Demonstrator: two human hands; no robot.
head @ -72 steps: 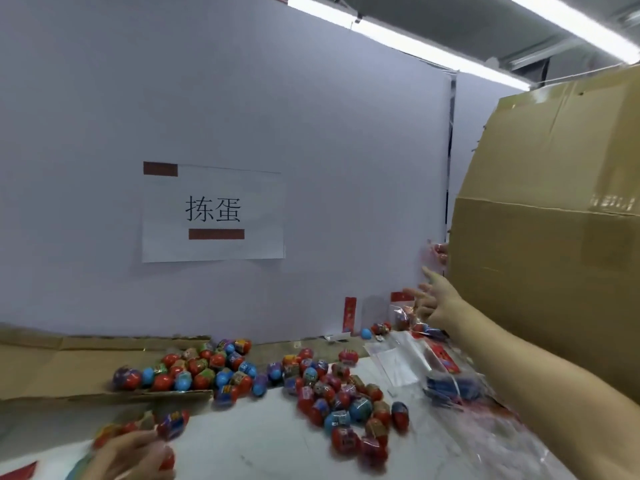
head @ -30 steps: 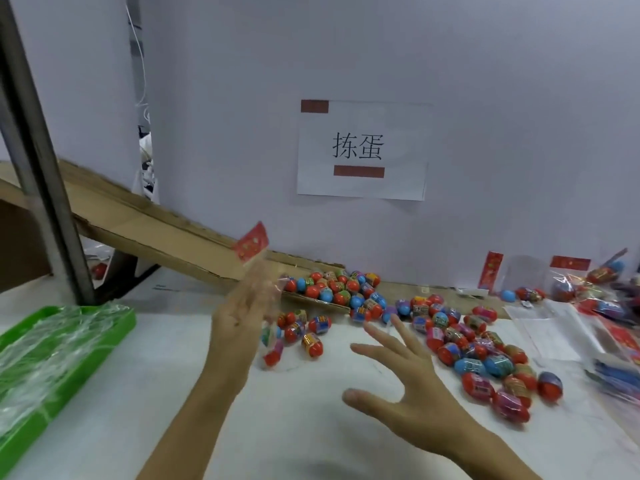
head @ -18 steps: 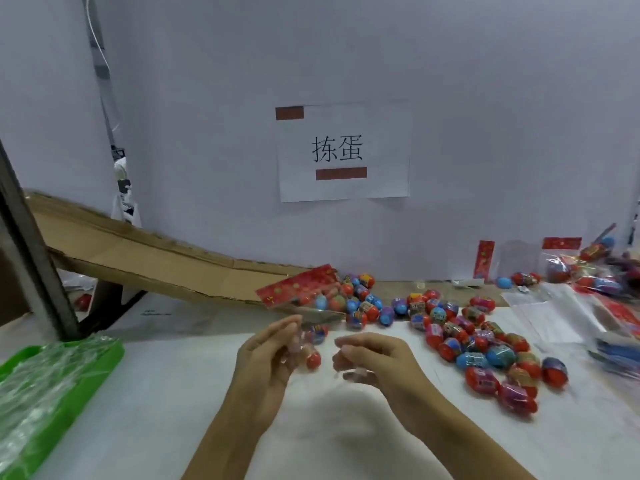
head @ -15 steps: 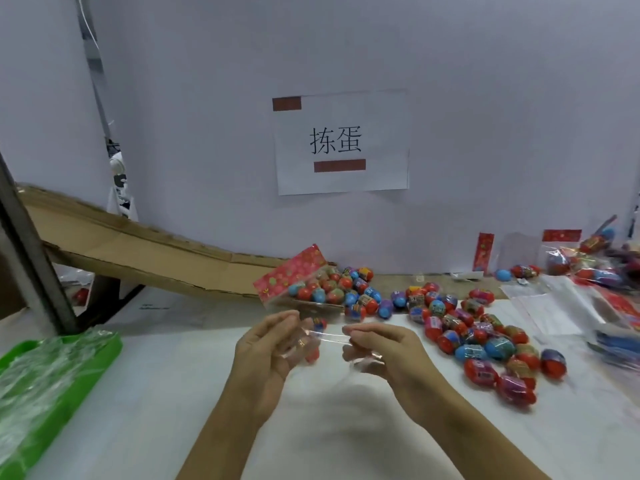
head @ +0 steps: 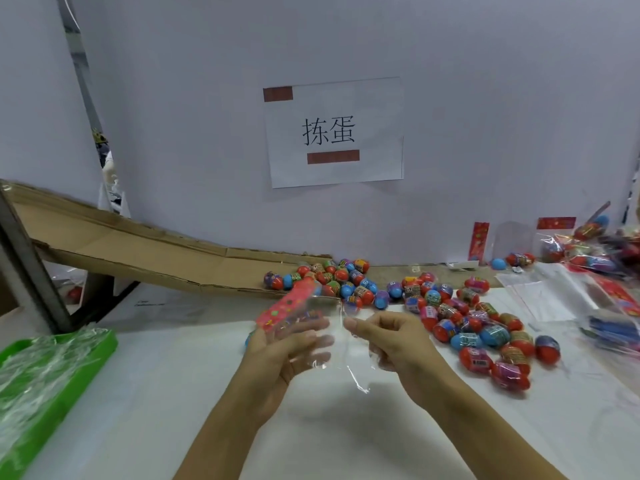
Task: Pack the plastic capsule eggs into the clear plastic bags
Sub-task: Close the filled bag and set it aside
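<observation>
At the centre of the frame we hold a clear plastic bag with a red dotted header strip point(head: 311, 327) above the white desk point(head: 173, 393). Our left hand point(head: 280, 348) lies behind the bag, its fingers point(head: 308, 329) fairly straight against the film, and some small coloured things show blurred through the plastic there. Our right hand point(head: 391, 344) pinches the bag's right edge, fingers point(head: 356, 323) curled together on the film. The loose pile of red, blue and purple plastic capsule eggs point(head: 450, 313) lies on the desk right of centre, reaching back to the low end of a sloping brown cardboard chute point(head: 138, 254). A green plastic tray lined with film point(head: 45, 375) sits at lower left.
</observation>
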